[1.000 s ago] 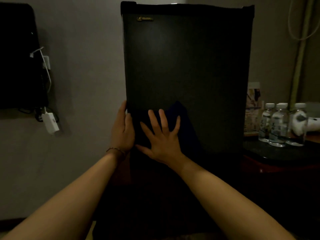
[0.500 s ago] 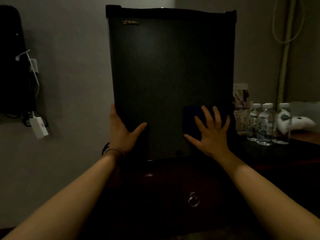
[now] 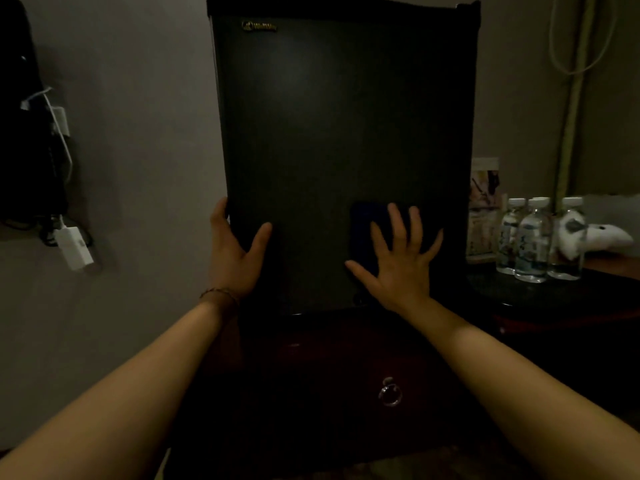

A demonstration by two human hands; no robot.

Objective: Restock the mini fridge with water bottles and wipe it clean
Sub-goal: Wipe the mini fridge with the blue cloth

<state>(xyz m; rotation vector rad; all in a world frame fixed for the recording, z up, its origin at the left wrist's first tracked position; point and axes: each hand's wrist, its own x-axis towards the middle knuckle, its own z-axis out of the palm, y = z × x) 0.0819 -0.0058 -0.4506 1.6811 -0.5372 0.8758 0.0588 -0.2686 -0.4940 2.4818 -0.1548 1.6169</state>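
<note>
Soft dark cloth (image 3: 367, 230) slides easily on the smooth fridge door (image 3: 339, 133), so right hand (image 3: 398, 265) presses it flat, fingers spread, while left hand (image 3: 235, 251) clamps the door edge.

The mini fridge (image 3: 341, 133) door at centre frame looks matt black and faintly textured. A dark blue cloth (image 3: 369, 233) at its lower right appears soft. The water bottles (image 3: 535, 240) at right are clear glossy plastic. Bottom centre, a shiny metal ring pull (image 3: 390, 394) hangs on dark polished wood.

The gold badge (image 3: 259, 26) on the mini fridge (image 3: 339, 133) is too blurred to read. The right hand (image 3: 398, 265) hides part of the dark cloth (image 3: 367, 230).
</note>
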